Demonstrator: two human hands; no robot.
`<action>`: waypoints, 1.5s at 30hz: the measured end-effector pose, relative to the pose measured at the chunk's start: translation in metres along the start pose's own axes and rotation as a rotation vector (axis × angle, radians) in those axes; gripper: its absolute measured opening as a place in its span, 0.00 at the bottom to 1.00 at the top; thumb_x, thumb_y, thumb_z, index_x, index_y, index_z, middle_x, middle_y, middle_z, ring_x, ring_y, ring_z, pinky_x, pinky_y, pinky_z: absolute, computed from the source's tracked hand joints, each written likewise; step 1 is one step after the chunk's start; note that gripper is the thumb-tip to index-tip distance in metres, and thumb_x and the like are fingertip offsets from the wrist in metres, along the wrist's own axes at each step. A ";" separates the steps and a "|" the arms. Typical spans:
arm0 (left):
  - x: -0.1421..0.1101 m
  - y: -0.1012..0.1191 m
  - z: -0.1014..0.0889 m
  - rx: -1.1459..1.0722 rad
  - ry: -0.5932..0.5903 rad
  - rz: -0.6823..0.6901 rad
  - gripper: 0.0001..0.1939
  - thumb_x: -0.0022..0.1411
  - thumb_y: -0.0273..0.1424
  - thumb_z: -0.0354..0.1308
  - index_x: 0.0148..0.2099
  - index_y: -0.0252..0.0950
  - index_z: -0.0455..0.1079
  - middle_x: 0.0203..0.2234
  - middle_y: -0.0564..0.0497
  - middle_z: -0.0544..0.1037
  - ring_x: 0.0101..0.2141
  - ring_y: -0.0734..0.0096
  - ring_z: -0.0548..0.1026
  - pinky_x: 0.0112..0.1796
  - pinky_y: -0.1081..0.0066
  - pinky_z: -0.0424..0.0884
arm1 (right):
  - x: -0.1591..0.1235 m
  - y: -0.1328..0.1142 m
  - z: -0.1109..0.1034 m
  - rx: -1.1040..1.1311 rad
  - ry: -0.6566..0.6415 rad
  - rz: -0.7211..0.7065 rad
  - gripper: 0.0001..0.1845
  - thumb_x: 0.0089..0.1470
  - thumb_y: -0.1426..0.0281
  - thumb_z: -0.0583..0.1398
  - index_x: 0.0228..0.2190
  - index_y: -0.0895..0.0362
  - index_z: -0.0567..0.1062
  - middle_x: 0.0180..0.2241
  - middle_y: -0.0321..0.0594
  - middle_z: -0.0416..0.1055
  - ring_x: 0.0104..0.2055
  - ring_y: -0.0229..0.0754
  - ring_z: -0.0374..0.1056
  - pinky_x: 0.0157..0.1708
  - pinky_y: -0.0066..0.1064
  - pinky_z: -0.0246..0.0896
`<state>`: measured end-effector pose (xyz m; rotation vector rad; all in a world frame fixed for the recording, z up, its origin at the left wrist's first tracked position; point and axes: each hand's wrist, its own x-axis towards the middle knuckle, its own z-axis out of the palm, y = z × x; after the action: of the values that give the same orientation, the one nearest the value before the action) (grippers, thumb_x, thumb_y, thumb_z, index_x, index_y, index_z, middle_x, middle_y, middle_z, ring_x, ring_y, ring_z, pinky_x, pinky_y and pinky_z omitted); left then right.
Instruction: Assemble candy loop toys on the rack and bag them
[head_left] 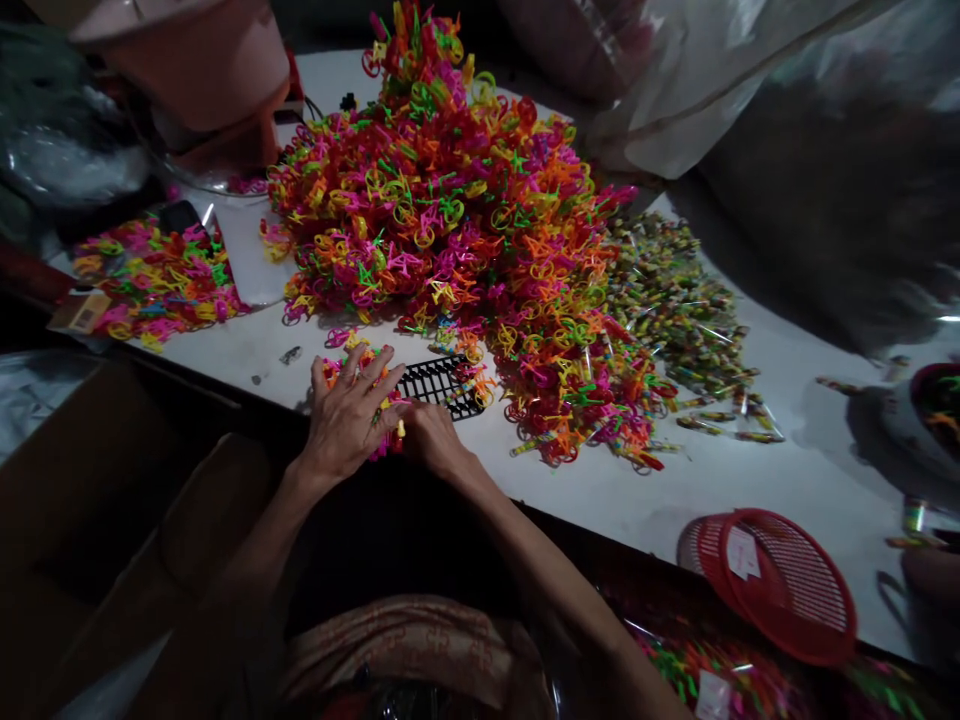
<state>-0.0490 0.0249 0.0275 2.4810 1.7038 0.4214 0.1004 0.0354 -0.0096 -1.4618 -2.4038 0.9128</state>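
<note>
1. While my left hand [341,415] is lying palm-down, fingers fairly spread, over small pink and yellow plastic pieces [384,440], my right hand [433,438] is curling beside it; its fingertips are hiding, so I cannot tell what they are gripping. Loose pieces could be slipping out between my hands.
2. Just beyond, a black ladder-like plastic frame [431,384] is resting on the white tabletop [600,510]; if my right knuckles are catching its edge, it could be skidding.
3. Farther out, a multicoloured heap of plastic pieces [450,230] is crowding the frame; a nudge could be sending pieces across its slots.
</note>
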 end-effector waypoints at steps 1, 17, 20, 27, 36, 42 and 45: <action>0.000 0.000 0.000 0.007 -0.002 0.005 0.23 0.68 0.41 0.42 0.61 0.45 0.63 0.63 0.47 0.61 0.65 0.48 0.52 0.58 0.34 0.43 | 0.000 -0.004 0.000 -0.050 -0.012 0.009 0.06 0.51 0.74 0.58 0.31 0.60 0.76 0.31 0.44 0.74 0.29 0.39 0.64 0.27 0.28 0.48; 0.006 0.005 -0.001 0.055 0.045 -0.033 0.26 0.67 0.42 0.44 0.64 0.41 0.59 0.64 0.41 0.58 0.64 0.46 0.53 0.57 0.32 0.42 | -0.014 0.034 -0.045 -0.258 0.226 0.674 0.18 0.60 0.61 0.53 0.33 0.58 0.79 0.33 0.52 0.77 0.40 0.49 0.73 0.31 0.30 0.57; 0.005 0.002 0.004 0.042 0.052 -0.010 0.27 0.66 0.43 0.45 0.64 0.40 0.58 0.64 0.41 0.58 0.64 0.48 0.54 0.58 0.36 0.46 | -0.016 0.032 -0.036 -0.232 0.286 0.707 0.22 0.60 0.56 0.53 0.33 0.59 0.79 0.33 0.53 0.77 0.40 0.51 0.73 0.33 0.31 0.58; 0.004 -0.006 0.005 0.060 0.051 0.041 0.26 0.67 0.44 0.45 0.62 0.39 0.62 0.63 0.41 0.61 0.63 0.49 0.58 0.58 0.39 0.49 | -0.016 0.042 -0.036 -0.011 0.410 0.817 0.15 0.53 0.64 0.57 0.28 0.59 0.80 0.29 0.50 0.77 0.34 0.49 0.73 0.30 0.31 0.59; 0.002 -0.001 0.004 0.053 0.021 0.123 0.25 0.67 0.42 0.45 0.62 0.39 0.62 0.63 0.43 0.61 0.63 0.50 0.58 0.58 0.41 0.49 | -0.025 0.042 -0.016 0.082 0.473 0.489 0.09 0.50 0.70 0.56 0.33 0.58 0.76 0.33 0.44 0.76 0.32 0.42 0.70 0.32 0.29 0.57; 0.002 -0.002 0.006 0.028 0.052 0.132 0.24 0.67 0.42 0.46 0.61 0.40 0.63 0.63 0.43 0.62 0.62 0.51 0.59 0.59 0.41 0.49 | -0.011 0.059 -0.017 0.237 0.416 0.322 0.02 0.43 0.73 0.58 0.25 0.57 0.71 0.28 0.39 0.70 0.31 0.40 0.65 0.30 0.28 0.55; 0.001 -0.003 0.007 0.038 0.061 0.139 0.25 0.67 0.42 0.45 0.61 0.39 0.62 0.62 0.42 0.62 0.63 0.51 0.58 0.59 0.42 0.47 | -0.004 0.065 -0.016 0.563 0.408 0.273 0.06 0.40 0.68 0.60 0.22 0.56 0.67 0.22 0.32 0.64 0.25 0.36 0.60 0.25 0.26 0.54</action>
<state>-0.0491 0.0279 0.0201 2.6501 1.5804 0.4864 0.1574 0.0597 -0.0345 -1.5669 -1.5217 1.1000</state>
